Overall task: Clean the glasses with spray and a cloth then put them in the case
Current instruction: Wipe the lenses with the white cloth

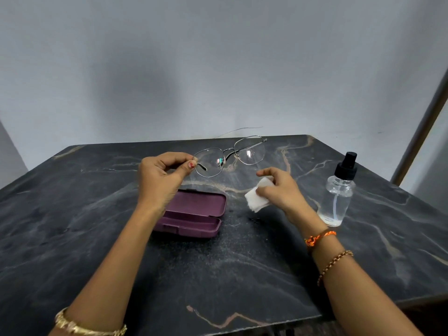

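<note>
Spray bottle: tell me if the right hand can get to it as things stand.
Probably yes: the spray bottle stands upright just beside the right hand, nothing between, but that hand holds the cloth.

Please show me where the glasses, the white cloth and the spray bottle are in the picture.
glasses (210, 163): head view, on the lens nearest the left hand.
white cloth (257, 198): head view, on its folded middle.
spray bottle (336, 201): head view, on the clear body.
</note>
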Available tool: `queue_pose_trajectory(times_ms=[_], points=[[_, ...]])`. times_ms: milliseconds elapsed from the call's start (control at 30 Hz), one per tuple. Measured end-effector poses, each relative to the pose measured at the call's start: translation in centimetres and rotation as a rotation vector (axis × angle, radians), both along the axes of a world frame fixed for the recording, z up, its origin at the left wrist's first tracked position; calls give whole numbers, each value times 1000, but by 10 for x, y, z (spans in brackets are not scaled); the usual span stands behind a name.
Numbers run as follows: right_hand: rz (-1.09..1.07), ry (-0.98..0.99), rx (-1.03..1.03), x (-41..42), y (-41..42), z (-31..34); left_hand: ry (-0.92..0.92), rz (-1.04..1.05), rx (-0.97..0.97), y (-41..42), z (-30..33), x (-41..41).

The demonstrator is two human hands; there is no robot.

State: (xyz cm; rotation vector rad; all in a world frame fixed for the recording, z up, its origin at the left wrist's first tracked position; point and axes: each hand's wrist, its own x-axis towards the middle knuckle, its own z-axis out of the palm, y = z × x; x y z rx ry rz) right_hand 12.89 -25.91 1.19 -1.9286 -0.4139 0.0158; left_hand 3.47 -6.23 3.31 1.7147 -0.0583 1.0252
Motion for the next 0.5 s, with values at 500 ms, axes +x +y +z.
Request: queue_pose_trajectory(times_ms=[500], points=[[-162, -249, -199, 9, -5, -3, 41, 9, 31, -6, -3, 1]])
